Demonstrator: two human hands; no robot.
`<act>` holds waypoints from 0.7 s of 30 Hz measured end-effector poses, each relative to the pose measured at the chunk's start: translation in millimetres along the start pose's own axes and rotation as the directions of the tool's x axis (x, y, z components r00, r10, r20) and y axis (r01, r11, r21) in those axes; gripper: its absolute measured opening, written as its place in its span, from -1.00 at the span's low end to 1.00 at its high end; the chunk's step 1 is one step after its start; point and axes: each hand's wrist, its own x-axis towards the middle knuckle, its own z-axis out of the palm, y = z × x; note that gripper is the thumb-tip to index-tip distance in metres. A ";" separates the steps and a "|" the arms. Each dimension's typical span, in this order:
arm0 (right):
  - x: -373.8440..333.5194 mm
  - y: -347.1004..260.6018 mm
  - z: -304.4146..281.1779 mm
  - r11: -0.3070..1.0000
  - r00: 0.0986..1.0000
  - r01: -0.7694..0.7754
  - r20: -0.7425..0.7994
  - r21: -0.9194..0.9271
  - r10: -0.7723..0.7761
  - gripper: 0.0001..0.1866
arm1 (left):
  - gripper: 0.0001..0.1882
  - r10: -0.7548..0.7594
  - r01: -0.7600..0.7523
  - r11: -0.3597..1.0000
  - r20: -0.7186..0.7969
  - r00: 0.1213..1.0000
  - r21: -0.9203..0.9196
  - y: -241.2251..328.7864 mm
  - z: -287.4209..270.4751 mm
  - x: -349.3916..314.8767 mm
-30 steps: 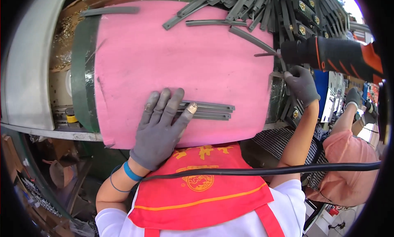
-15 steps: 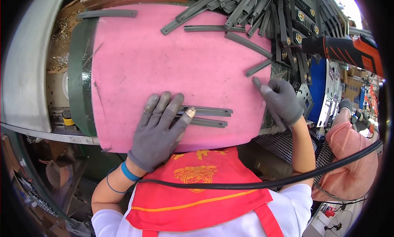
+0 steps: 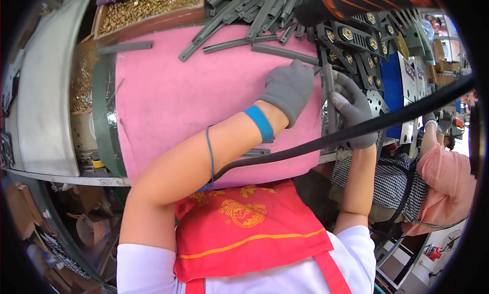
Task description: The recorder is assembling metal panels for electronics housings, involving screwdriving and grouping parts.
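My left hand (image 3: 289,89), in a grey glove, reaches across to the right edge of the pink mat (image 3: 188,95). Its fingers are closed on the end of a short grey metal strip, mostly covered by the hand. My right hand (image 3: 356,108), gloved too, holds a long grey metal strip (image 3: 330,100) between thumb and fingers, just beyond the mat's right edge. Under my left forearm, two grey strips lie on the near part of the mat; one strip (image 3: 257,152) shows partly. Another strip (image 3: 285,53) lies just beyond my left fingers.
A pile of grey strips (image 3: 244,11) and brackets with brass-coloured nuts (image 3: 346,33) occupy the far right. An orange-and-black power tool (image 3: 367,1) hangs above them. A black cable (image 3: 300,150) crosses in front. Brass parts fill a wooden box (image 3: 153,32). A co-worker (image 3: 448,166) is at right.
My left hand has left the two strips on the near mat and crossed to the far right, closing on another strip. My right hand still holds its strip. The view has shifted.
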 end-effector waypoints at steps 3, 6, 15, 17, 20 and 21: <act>-25.7 -9.4 -6.4 0.999 0.997 0.006 -0.080 -0.035 -0.009 -0.49 | -0.81 -0.023 0.018 0.995 0.056 0.998 0.102 0.2 6.3 15.2; -43.9 -5.5 -19.8 0.998 0.985 0.022 -0.167 -0.053 -0.031 -0.49 | -0.74 0.165 -0.120 0.978 0.284 0.944 -0.170 -24.6 -49.4 39.8; -32.4 -9.9 47.3 0.736 0.928 0.357 0.126 -0.576 -0.351 -0.70 | -0.84 0.017 -0.017 1.000 0.094 0.995 -0.004 -121.8 -150.8 -101.2; -16.9 3.0 73.2 0.610 0.835 0.548 0.333 -0.572 -0.438 -0.70 | -0.82 -0.137 0.167 0.967 0.160 0.978 -0.194 -134.1 -158.0 -130.3; 6.2 2.8 117.9 0.584 0.754 0.656 0.422 -0.478 -0.503 -0.70 | -0.77 -0.293 0.315 0.927 0.132 0.947 -0.203 -143.8 -163.4 -165.1; 11.9 -1.8 133.2 0.529 0.720 0.694 0.484 -0.489 -0.497 -0.70 | -0.77 -0.351 0.355 0.916 0.058 0.935 -0.185 -141.1 -163.6 -173.5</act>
